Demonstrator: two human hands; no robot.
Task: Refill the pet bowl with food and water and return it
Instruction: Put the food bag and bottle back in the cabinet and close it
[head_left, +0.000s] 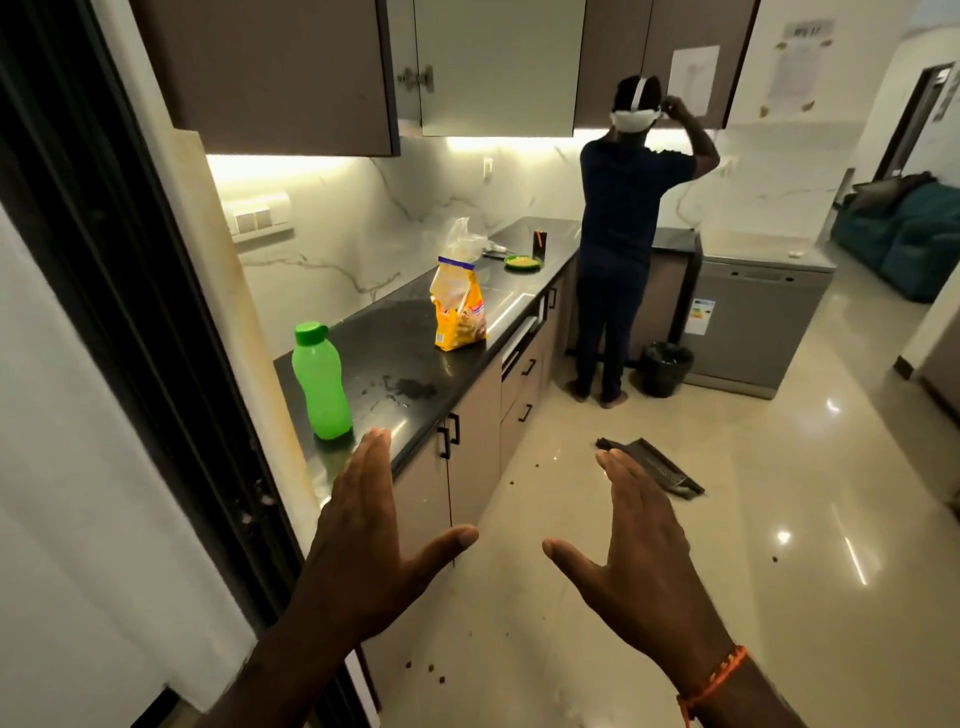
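A green water bottle with a green cap stands upright near the front end of the black countertop. Farther along the counter stands a yellow pet food bag. A green bowl holding something pale sits at the far end of the counter. My left hand and my right hand are raised in front of me with fingers straight and thumbs spread, both holding nothing. The left fingertips reach just below the bottle without touching it.
A person stands at the far counter with their back to me. A dark dustpan lies on the glossy floor, with scattered kibble around. A black bin stands beside a grey dishwasher. A dark door frame is on my left.
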